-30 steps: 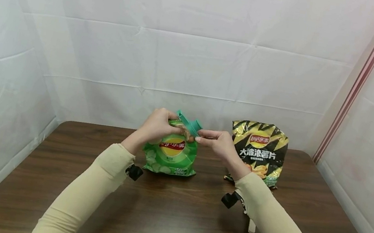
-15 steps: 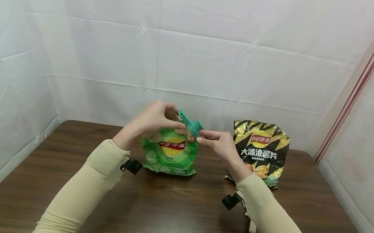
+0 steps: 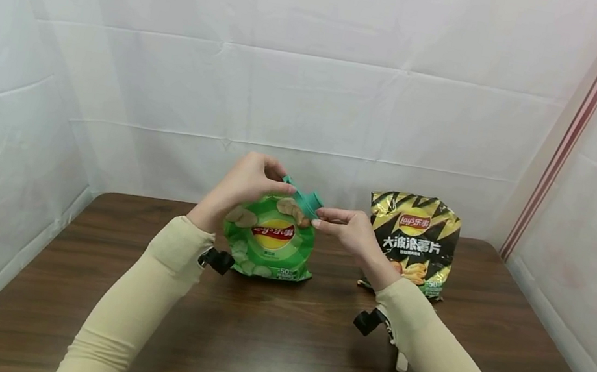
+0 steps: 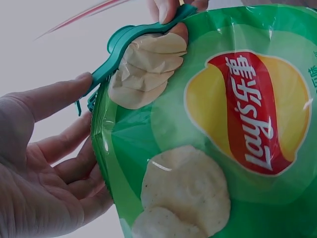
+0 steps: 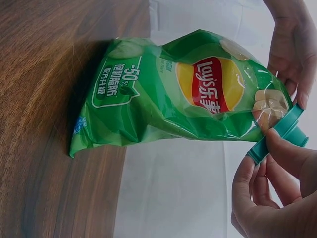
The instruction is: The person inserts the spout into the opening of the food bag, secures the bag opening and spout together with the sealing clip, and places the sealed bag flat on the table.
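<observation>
Hands (image 3: 352, 230) on teal clip (image 3: 310, 202), left (image 3: 244, 183) higher than before

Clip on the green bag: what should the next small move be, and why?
Probably the left hand should squeeze the near end of the clip shut: in the left wrist view its thumb rests there, and the clip's two parts look apart beside it. The right hand pinches the clip further along, which should steady it against the bag.
</observation>
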Action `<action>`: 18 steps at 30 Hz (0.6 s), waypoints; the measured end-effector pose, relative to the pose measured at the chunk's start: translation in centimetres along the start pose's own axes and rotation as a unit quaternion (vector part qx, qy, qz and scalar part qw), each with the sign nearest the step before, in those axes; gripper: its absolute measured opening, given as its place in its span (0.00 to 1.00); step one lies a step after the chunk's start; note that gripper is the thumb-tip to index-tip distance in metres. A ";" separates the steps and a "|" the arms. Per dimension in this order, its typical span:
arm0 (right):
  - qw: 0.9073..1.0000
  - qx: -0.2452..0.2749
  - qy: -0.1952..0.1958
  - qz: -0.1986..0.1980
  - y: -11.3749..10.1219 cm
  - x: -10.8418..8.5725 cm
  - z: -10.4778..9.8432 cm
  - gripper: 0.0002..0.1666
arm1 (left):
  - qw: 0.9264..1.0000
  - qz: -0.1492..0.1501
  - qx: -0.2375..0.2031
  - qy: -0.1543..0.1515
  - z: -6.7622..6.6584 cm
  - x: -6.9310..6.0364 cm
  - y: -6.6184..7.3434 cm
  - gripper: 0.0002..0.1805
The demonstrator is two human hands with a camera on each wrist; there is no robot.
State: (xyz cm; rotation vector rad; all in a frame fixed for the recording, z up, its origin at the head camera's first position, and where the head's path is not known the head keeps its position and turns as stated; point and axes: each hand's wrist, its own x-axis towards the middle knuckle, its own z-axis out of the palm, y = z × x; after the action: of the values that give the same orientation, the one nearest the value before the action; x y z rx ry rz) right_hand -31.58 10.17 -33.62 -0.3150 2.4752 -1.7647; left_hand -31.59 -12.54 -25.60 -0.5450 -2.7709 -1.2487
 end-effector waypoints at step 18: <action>0.999 0.004 -0.025 -0.019 -0.1 0.5 0.1 0.23 | 0.999 -0.020 -0.021 0.019 0.3 0.3 -0.1 0.14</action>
State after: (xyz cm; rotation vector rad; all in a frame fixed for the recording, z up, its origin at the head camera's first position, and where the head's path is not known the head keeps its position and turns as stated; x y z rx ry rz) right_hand -32.01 9.93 -33.51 -0.4031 2.4422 -1.7582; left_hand -31.85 -12.29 -25.80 -0.4652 -2.7428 -1.3142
